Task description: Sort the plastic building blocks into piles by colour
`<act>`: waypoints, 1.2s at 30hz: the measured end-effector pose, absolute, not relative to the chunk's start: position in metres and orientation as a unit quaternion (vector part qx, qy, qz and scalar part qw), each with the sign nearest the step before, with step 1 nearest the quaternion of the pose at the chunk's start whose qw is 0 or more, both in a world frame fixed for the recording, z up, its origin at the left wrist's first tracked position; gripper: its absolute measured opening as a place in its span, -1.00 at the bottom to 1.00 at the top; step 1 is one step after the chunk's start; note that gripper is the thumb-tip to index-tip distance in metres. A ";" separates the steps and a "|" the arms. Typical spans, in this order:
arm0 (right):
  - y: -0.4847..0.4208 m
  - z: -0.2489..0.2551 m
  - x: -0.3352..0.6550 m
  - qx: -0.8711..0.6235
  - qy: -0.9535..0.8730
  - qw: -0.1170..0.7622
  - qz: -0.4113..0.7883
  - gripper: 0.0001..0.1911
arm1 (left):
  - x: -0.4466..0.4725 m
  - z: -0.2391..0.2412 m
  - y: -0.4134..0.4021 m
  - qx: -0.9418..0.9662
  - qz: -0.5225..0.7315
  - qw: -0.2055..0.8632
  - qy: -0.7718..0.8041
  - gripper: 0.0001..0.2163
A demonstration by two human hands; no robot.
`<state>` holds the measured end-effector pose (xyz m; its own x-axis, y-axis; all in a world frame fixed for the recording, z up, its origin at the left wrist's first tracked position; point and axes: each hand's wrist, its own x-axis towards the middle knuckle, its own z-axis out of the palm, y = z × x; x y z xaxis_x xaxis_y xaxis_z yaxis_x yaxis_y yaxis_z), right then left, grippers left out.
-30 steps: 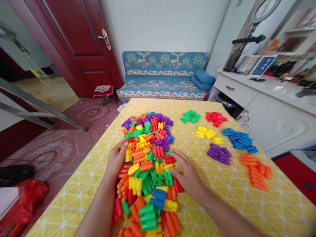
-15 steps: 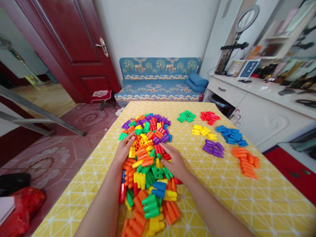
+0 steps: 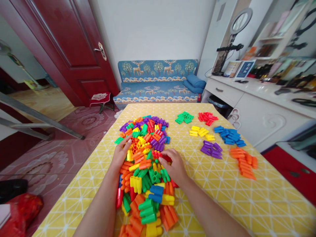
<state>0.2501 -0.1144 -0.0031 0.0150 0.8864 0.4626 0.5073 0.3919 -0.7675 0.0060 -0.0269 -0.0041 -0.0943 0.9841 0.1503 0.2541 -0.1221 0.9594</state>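
Note:
A long heap of mixed plastic building blocks point(image 3: 142, 164), shaped like joined tubes, lies between my forearms. My left hand point(image 3: 120, 154) rests along the heap's left edge beside orange and yellow blocks, fingers apart and holding nothing. On the other side, my right hand point(image 3: 174, 164) has its thumb and fingers closed at a red block point(image 3: 156, 154) among the green and yellow ones. Part of that block is hidden by the fingers. Blue, green and orange blocks lie nearest to me between my arms.
Single-colour groups lie on the yellow tablecloth point(image 3: 197, 184) at the right: green point(image 3: 184, 117), red point(image 3: 207, 118), yellow point(image 3: 201, 131), blue point(image 3: 229, 135), purple point(image 3: 211, 149) and orange point(image 3: 244, 162). A blue sofa point(image 3: 158, 89) stands beyond the table, a white dresser point(image 3: 266, 118) to the right.
My right hand's fingers have closed in on the red block, which now shows at a different angle. My left hand stays at the heap's left edge. The whole view has shifted slightly.

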 end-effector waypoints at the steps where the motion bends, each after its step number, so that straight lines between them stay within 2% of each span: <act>1: -0.115 -0.002 0.251 -0.522 -0.659 0.504 0.199 -0.88 | 0.005 -0.005 -0.027 0.563 0.494 0.367 0.552 -0.46; 5: -0.116 -0.001 0.259 -0.533 -0.597 0.550 0.240 -0.82 | 0.002 -0.010 -0.024 0.563 0.494 0.368 0.552 -0.46; 11: -0.111 -0.008 0.264 -0.525 -0.564 0.560 0.305 -0.80 | 0.001 -0.013 -0.023 0.559 0.506 0.379 0.537 -0.45; 36: -0.109 -0.006 0.261 -0.531 -0.607 0.514 0.292 -0.86 | 0.007 -0.003 -0.028 0.540 0.500 0.377 0.562 -0.44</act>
